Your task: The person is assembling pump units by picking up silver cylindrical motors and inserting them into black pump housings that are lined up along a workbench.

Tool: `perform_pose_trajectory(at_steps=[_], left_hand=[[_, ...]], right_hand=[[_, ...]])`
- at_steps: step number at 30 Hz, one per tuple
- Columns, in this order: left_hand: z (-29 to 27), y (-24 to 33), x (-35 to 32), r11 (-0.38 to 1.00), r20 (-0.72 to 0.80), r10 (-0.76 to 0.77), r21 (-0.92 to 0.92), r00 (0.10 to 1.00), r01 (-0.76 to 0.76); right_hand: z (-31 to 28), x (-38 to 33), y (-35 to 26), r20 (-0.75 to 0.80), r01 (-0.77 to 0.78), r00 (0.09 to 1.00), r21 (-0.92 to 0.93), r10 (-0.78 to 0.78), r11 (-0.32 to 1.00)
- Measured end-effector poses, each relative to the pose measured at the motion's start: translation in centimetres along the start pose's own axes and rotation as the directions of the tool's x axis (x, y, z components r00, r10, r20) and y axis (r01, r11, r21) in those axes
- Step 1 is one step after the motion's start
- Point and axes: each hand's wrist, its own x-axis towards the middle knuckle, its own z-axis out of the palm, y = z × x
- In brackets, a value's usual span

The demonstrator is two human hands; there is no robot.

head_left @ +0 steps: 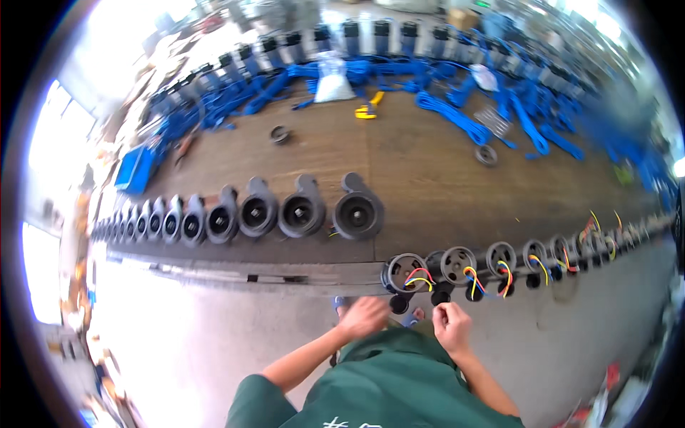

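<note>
My left hand [365,318] is over the floor just off the table's front edge, slightly blurred, its fingers curled in. Whether it holds anything is hidden. To its right hangs a black round part [399,304] below the nearest grey motor housing [407,274], which has red, yellow and blue wires. My right hand [452,328] is closed, fingertips pressed together close under another black round part [441,293]; I cannot make out anything in it. A second round grey housing [457,265] sits above that hand, first in a row running right along the edge.
Grey snail-shaped blower housings [357,214] line the table's [428,185] left front. Coiled blue cables [453,118] and black-topped cylinders [351,37] fill the back. A yellow tool [369,107], a white bag [332,78], loose rings [280,134] and a blue box [133,170] lie about.
</note>
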Motion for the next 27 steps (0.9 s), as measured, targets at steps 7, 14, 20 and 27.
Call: perform_pose_trajectory(at_steps=[7,14,20,27], left_hand=[[5.7,2.3,3.6,0.959,0.104,-0.044,0.284,0.994,0.013],[-3.0,4.0,12.6,0.954,-0.099,-0.268,0.108,0.958,0.278],[-4.1,-1.9,19.0,0.905,-0.107,-0.401,0.109,0.91,0.411],[-10.4,-7.2,28.4,0.6,-0.015,-0.8,-0.074,0.6,0.797]], right_hand=[[3.1,0.6,13.9,0.463,0.559,0.795,-0.311,-0.391,0.768],[-2.5,5.2,8.2,0.459,0.609,0.744,-0.167,-0.485,0.776],[-2.7,15.1,1.1,0.376,0.355,0.898,-0.306,-0.231,0.884],[-3.7,28.4,0.6,0.321,0.037,0.93,-0.56,0.176,0.828]])
